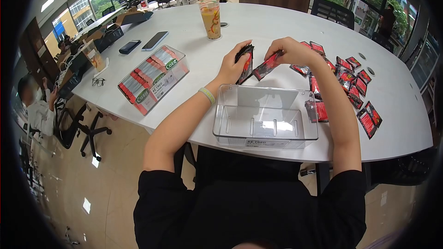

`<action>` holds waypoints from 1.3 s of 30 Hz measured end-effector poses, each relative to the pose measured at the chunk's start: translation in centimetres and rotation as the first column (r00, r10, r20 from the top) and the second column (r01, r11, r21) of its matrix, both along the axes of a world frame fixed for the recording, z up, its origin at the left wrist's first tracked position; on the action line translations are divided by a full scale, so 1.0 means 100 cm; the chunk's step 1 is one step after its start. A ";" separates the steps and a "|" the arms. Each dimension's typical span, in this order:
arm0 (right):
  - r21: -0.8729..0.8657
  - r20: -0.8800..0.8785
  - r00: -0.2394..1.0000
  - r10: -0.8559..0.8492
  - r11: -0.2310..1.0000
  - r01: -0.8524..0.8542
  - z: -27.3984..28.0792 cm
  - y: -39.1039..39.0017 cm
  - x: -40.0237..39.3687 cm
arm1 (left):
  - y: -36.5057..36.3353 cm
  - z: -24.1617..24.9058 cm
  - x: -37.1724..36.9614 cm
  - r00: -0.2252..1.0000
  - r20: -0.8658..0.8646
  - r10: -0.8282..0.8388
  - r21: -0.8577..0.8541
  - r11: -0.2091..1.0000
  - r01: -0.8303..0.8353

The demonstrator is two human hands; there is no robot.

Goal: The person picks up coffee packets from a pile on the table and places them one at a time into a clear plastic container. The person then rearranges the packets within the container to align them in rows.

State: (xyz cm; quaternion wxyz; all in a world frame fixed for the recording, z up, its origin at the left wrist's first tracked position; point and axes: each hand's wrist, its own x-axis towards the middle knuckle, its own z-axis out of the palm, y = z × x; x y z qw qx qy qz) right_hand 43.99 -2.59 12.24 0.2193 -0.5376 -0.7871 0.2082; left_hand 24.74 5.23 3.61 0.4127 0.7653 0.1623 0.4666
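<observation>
Just beyond the clear plastic bin [266, 139], my left hand [230, 67] is closed around a small stack of red and black packets [247, 68] stood on edge. My right hand [291, 51] pinches one red and black packet [266, 68] close beside that stack. The bin in front of me shows its bare floor and carries a printed label on its near wall. Loose red and black packets [347, 79] lie scattered and overlapping to the right, some partly hidden behind my right forearm.
On the left stands a box filled with rows of packets [154, 76]. Past it lie a phone [155, 40], a dark wallet-like item [129, 47] and glasses [98, 82]. A plastic cup [211, 20] stands at the back. A person [39, 106] sits at far left.
</observation>
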 end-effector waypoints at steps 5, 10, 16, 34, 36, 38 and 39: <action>0.246 0.124 0.992 0.021 0.968 -0.051 -0.008 0.004 -0.015 | -0.002 0.002 0.005 0.987 -0.034 -0.154 0.020 0.988 0.155; 0.421 0.056 0.998 0.009 0.907 -0.032 -0.029 0.017 -0.014 | 0.002 0.003 0.001 0.953 -0.047 -0.298 -0.079 0.953 0.294; 0.212 -0.067 0.981 -0.184 0.958 0.194 -0.041 0.017 -0.011 | 0.001 0.012 -0.004 0.933 -0.144 -0.330 -0.222 0.930 0.294; 0.697 0.283 0.958 -0.041 0.695 -0.176 -0.044 0.013 -0.023 | 0.009 0.005 -0.004 0.913 0.024 -0.407 -0.202 0.893 0.403; 0.734 0.284 0.959 -0.016 0.646 -0.207 -0.044 0.016 -0.020 | 0.013 0.002 -0.002 0.907 0.011 -0.422 -0.186 0.890 0.416; 0.735 0.262 0.964 -0.049 0.657 -0.166 -0.046 0.016 -0.016 | 0.011 0.001 -0.002 0.932 -0.025 -0.363 -0.152 0.922 0.355; 0.732 0.261 0.964 -0.048 0.661 -0.165 -0.047 0.015 -0.015 | 0.008 0.001 -0.002 0.932 -0.025 -0.363 -0.158 0.922 0.355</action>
